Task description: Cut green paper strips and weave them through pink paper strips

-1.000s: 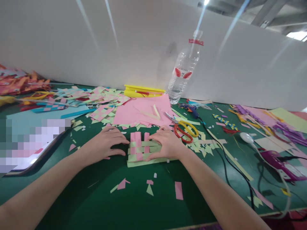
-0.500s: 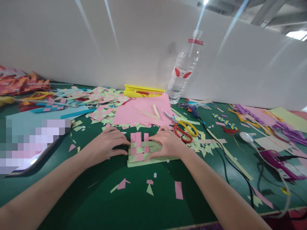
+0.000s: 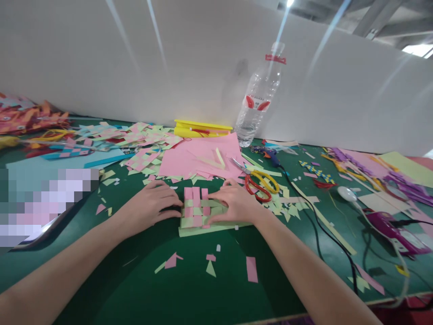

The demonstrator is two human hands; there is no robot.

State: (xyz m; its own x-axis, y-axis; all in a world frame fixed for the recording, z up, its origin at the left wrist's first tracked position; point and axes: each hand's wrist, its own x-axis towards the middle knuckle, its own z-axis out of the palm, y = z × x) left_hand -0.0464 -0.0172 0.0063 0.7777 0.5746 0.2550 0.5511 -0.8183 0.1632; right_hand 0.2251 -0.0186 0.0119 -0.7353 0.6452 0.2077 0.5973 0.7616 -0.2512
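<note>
A small mat [image 3: 188, 211] of woven pink and pale green paper strips lies on the green table in front of me. My left hand [image 3: 151, 203] steadies its left edge, thumb and fingertips touching the paper. My right hand [image 3: 238, 203] lies over the right part of the weave, its thumb low and its index finger higher, pinching at a narrow pink strip [image 3: 204, 194]. That strip stands beside two wider pink ones and passes through the green strips. My right hand hides some green strip ends.
Scissors [image 3: 260, 178] with red and yellow handles lie behind my right hand, near a glue gun [image 3: 267, 153] with a black cord. A pink sheet [image 3: 203, 155], a clear plastic bottle [image 3: 257, 99] and paper scraps [image 3: 252, 269] surround the work. A blurred-out device lies left.
The narrow pink strip has shifted slightly left towards the other pink strips, and its lower end now shows at the bottom of the weave. Both hands stay almost in place.
</note>
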